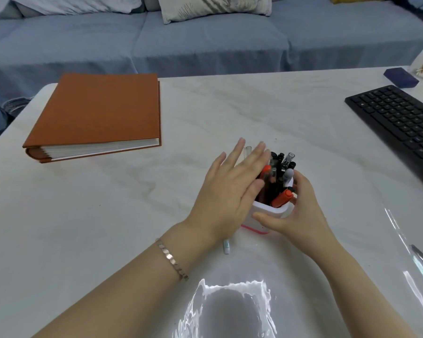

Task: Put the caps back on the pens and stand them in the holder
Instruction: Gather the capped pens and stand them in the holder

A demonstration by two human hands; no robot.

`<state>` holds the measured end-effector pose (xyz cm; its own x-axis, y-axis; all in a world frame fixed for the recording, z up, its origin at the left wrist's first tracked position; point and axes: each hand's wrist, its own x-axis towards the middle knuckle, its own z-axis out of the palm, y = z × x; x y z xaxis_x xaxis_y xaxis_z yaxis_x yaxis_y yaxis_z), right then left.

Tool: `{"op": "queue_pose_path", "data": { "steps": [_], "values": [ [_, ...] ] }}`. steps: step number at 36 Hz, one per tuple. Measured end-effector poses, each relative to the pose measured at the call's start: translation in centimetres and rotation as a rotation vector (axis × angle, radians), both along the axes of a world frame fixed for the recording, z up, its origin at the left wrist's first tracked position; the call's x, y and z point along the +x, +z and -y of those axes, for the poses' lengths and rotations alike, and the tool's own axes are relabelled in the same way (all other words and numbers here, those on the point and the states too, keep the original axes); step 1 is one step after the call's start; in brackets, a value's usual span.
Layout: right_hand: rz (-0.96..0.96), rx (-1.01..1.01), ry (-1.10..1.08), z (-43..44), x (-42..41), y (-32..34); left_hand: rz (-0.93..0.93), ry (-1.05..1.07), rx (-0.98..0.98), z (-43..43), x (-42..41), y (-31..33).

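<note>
A white holder (269, 213) with a pink base stands on the table, near the middle. Several capped pens (277, 176) stand in it, black, grey and orange-red. My right hand (300, 215) wraps around the holder's right side and front, thumb on its front wall. My left hand (232, 191) lies flat against the holder's left side with its fingers spread and touching the pens. A clear pen end (247, 151) shows behind my left fingers. A small pale-blue pen or cap (226, 246) lies on the table under my left wrist.
An orange-brown album (98, 113) lies at the far left of the white marble table (108, 215). A black keyboard (401, 120) is at the right, with a dark blue box (401, 78) behind it. A grey-blue sofa (205, 45) runs along the far edge.
</note>
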<state>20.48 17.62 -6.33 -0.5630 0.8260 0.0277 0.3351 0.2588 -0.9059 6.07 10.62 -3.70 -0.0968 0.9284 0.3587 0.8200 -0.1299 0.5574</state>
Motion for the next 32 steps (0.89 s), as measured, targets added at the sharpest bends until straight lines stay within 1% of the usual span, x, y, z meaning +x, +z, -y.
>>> {"op": "queue_pose_path", "data": {
  "steps": [2,3,4,6,7,8,10,12,13,19,22,24,25,26,29,30,32],
  "values": [
    [0.021,-0.001,-0.004,0.0,0.0,0.1,0.276,-0.014,-0.026,0.0,-0.2,0.8],
    [0.032,0.000,-0.005,0.1,0.1,0.2,0.402,0.026,0.012,0.2,-0.4,0.8],
    [0.037,-0.003,-0.008,0.1,0.1,0.3,0.482,0.100,0.072,0.4,-0.6,0.6],
    [0.029,-0.015,-0.006,0.2,0.1,0.5,0.538,0.307,0.145,1.0,-0.7,-0.6],
    [0.016,-0.010,0.000,0.2,0.1,0.5,0.547,0.412,0.114,1.3,-0.7,-1.3],
    [0.002,0.003,0.007,0.2,0.1,0.5,0.551,0.495,0.035,1.5,-0.8,-2.0],
    [-0.006,0.018,0.012,0.2,0.0,0.6,0.501,0.576,-0.216,2.0,-0.8,-3.2],
    [0.008,0.017,0.007,0.2,0.0,0.6,0.360,0.541,-0.442,2.3,-0.6,-4.3],
    [0.015,0.012,0.003,0.2,0.0,0.5,0.296,0.517,-0.510,2.4,-0.5,-4.6],
    [0.015,0.008,-0.003,0.1,0.0,0.5,0.061,0.493,-0.656,1.9,-0.6,-4.1],
    [0.003,0.003,0.000,0.1,0.0,0.6,-0.005,0.499,-0.702,2.2,-1.5,-3.8],
    [0.007,0.000,0.004,0.1,0.0,0.6,0.055,0.521,-0.648,2.8,-2.6,-3.5],
    [0.008,-0.001,0.004,0.1,0.0,0.5,0.131,0.542,-0.582,3.1,-3.1,-3.2],
    [0.006,-0.001,0.004,0.1,0.0,0.5,0.243,0.562,-0.496,3.3,-3.6,-2.9],
    [0.004,0.000,-0.002,0.1,0.0,0.5,0.693,0.574,-0.156,3.6,-4.0,-0.6],
    [0.003,-0.001,-0.004,0.1,0.0,0.4,0.791,0.550,-0.052,3.6,-3.9,0.5],
    [0.003,-0.002,-0.004,0.1,0.0,0.4,0.882,0.445,0.108,3.7,-3.4,2.8]
  ]
}}
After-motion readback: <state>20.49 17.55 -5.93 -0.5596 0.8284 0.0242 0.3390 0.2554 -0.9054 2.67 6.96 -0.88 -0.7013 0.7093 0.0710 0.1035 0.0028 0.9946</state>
